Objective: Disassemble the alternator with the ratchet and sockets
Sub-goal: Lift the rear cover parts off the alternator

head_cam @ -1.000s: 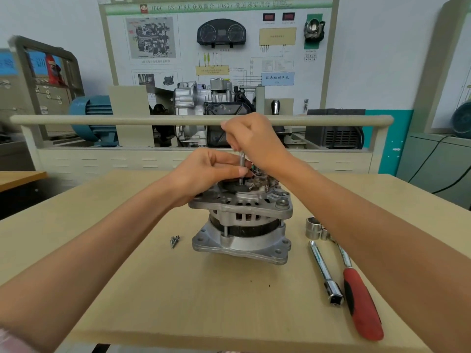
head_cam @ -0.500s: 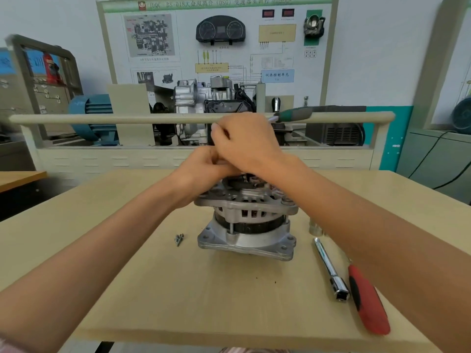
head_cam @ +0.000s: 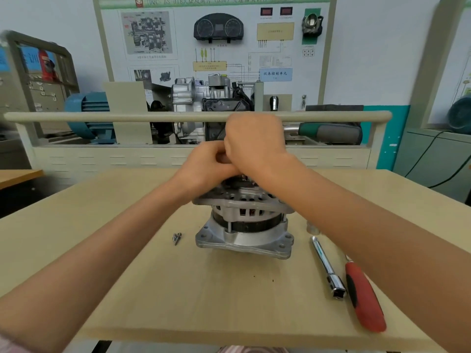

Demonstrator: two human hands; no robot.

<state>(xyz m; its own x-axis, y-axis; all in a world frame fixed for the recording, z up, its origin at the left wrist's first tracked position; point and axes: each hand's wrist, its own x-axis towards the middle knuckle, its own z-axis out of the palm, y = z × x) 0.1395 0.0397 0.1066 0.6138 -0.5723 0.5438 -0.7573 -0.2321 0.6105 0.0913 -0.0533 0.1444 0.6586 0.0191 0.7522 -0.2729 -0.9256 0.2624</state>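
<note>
My right hand (head_cam: pixel 254 141) gripped ratchet (head_cam: pixel 331 133) over alternator (head_cam: pixel 242 225); left hand (head_cam: pixel 206 166) curled beside it, probably steadying socket. Top fastener loosening; next needed steady turn.

One camera only, worn on my head. It faces forward and slightly down across the counter (head_cam: pixel 229 296), close enough that both my forearms enter from the lower corners. The wide lens bows the straight rail (head_cam: pixel 102 117) behind the counter. The training board (head_cam: pixel 178 67) stands beyond the rail.
</note>
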